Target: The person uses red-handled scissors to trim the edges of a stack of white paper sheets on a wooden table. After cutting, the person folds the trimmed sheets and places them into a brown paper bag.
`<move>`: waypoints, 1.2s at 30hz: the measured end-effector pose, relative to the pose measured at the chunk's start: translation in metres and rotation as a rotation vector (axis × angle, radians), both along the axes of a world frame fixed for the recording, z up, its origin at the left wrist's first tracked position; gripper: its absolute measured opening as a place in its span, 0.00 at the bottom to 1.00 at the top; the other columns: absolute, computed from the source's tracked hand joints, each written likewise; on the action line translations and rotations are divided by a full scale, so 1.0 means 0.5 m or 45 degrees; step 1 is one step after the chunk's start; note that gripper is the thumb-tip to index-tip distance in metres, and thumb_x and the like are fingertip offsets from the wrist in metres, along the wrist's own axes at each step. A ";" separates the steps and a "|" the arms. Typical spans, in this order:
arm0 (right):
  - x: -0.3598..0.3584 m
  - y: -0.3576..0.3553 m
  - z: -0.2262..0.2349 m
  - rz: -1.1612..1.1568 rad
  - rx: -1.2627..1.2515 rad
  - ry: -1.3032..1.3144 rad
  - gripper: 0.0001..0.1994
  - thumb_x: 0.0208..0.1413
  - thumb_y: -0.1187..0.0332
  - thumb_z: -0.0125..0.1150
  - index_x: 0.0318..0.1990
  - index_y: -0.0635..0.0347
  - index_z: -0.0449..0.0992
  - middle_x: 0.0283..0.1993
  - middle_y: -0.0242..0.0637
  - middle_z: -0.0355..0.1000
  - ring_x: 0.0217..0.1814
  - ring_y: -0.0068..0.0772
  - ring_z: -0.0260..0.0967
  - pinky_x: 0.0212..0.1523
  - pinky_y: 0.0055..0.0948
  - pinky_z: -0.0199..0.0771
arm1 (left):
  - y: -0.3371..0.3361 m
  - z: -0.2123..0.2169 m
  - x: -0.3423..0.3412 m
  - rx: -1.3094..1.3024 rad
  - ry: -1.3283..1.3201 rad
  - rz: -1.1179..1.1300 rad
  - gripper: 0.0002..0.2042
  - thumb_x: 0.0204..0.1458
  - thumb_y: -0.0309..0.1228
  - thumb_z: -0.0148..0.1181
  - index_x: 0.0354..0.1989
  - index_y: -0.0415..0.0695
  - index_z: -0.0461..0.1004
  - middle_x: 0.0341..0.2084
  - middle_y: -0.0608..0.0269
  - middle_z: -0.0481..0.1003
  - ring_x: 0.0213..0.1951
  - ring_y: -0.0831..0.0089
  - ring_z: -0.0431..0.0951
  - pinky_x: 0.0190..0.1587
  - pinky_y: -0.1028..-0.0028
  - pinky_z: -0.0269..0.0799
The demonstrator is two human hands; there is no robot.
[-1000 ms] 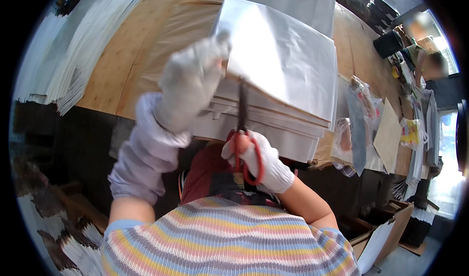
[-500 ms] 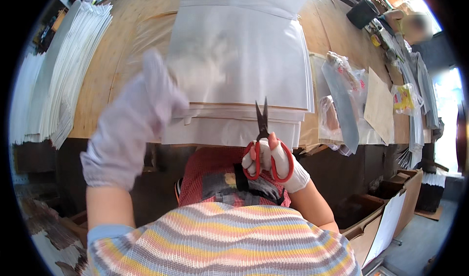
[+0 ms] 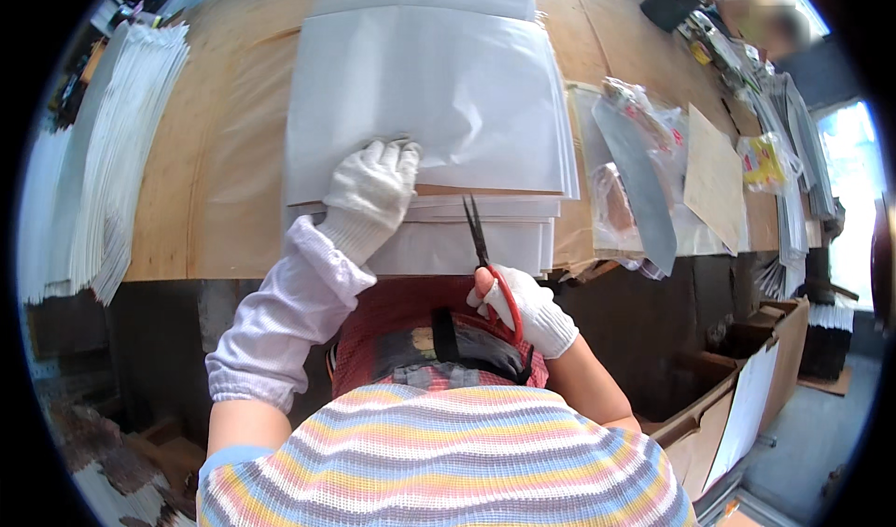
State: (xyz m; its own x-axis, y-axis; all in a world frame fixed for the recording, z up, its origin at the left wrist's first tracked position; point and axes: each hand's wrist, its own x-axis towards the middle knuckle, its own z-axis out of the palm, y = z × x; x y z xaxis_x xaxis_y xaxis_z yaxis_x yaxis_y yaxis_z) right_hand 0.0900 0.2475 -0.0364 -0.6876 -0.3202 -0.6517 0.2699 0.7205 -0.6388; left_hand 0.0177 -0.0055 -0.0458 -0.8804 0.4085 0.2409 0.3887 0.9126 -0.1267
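Note:
A stack of large white sheets (image 3: 429, 88) lies in front of me, its near edges stepped, with a thin brown strip showing between layers. My left hand (image 3: 375, 186), in a white knit glove and a pale sleeve cover, rests palm down on the top sheet near the stack's near left part, fingers extended. In my right hand (image 3: 527, 308), gloved with a bare thumb tip showing, is a pair of red-handled scissors (image 3: 505, 301). Their dark blades point up and away, nearly together, in front of the stack's near edge.
A tall pile of folded white sheets (image 3: 121, 154) stands at the left of the wooden table (image 3: 224, 154). To the right lie a grey curved piece (image 3: 639, 182), plastic bags and a beige card (image 3: 714, 177). Cardboard boxes (image 3: 719, 396) stand below right. Another person is at the far right.
My left hand has come down from the left onto the top sheet. The scissors have turned more edge-on, and their blades have drawn closer together.

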 end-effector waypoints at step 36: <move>-0.008 -0.007 -0.003 -0.250 -0.712 -0.087 0.38 0.63 0.30 0.41 0.37 0.61 0.77 0.39 0.39 0.79 0.37 0.28 0.75 0.41 0.29 0.74 | -0.102 0.042 0.109 0.515 0.202 0.583 0.36 0.46 0.24 0.64 0.68 0.41 0.62 0.71 0.48 0.58 0.69 0.48 0.62 0.69 0.54 0.61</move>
